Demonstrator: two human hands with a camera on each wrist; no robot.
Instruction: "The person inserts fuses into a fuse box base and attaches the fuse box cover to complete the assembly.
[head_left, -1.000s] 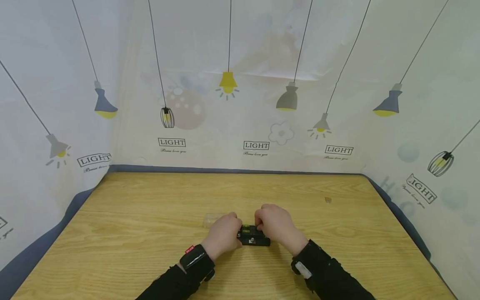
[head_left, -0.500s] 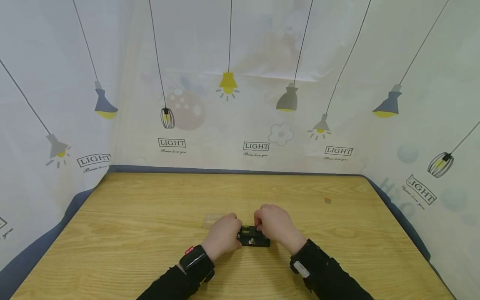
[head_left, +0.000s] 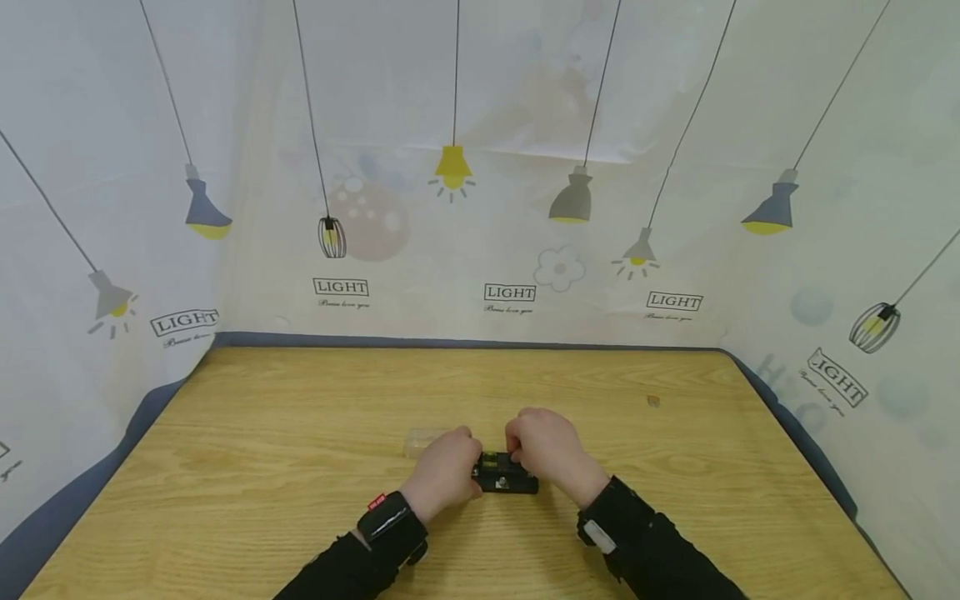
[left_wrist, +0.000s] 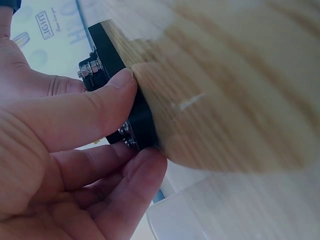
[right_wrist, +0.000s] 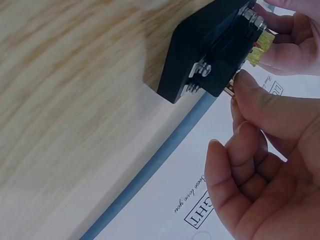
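A black fuse block [head_left: 506,475] with bolted metal terminals stands on the table between the two hands. My left hand [head_left: 442,468] grips its left end, with the thumb along the near side and fingers round the far side. A yellow blade fuse [right_wrist: 261,49] sits in the block's top. At the right end of the block, my right hand [head_left: 551,450] pinches a small brown blade fuse [right_wrist: 230,89] between thumb and forefinger, right at the block's top face. Fingertips hide most of that fuse; its other fingers are curled in.
A clear plastic box [head_left: 417,442] lies just behind the left hand. Farther back on the right, a small brown piece [head_left: 653,401] lies on the wooden table [head_left: 300,400]. A cloth printed with lamps [head_left: 420,317] walls the table's back and sides.
Hands, fuse block and the box keep their places; the head view shifts only very slightly.
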